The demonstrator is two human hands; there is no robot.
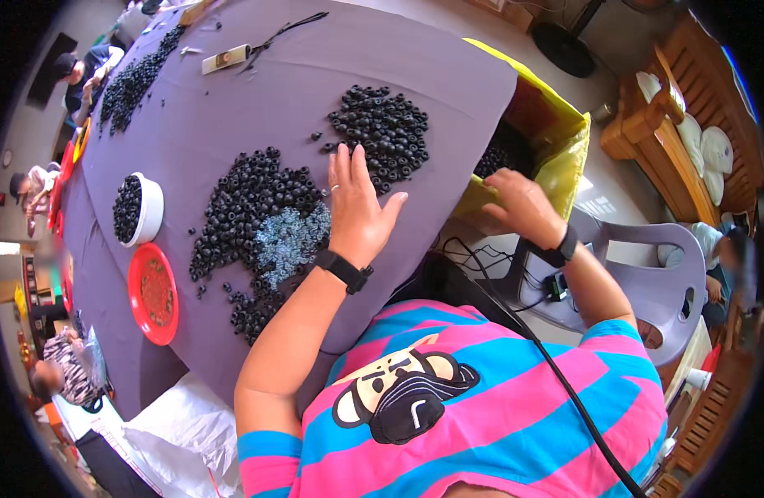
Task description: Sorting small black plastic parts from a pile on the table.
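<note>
Your left hand (355, 207) lies flat, fingers spread, on purple tablecloth (257, 108) between two heaps of small black rings (257, 207). They look light, hard and rolly, so scoop them, don't pinch. Right hand (521, 206) has loosely curled fingers at yellow bag (564, 145) rim, probably holding nothing.

Yellow bag-lined box (564, 153) beside table; flat labelled packet (226, 58) far end.

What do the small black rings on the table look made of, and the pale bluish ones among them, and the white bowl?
The small black rings look like matte rubber or plastic: dull, with no glints. The pale bluish rings look translucent, probably clear plastic or silicone, since they catch the light. The round white bowl has a smooth, even wall, likely plastic or glazed ceramic; the picture does not settle which. The left hand rests flat beside the rings.
</note>
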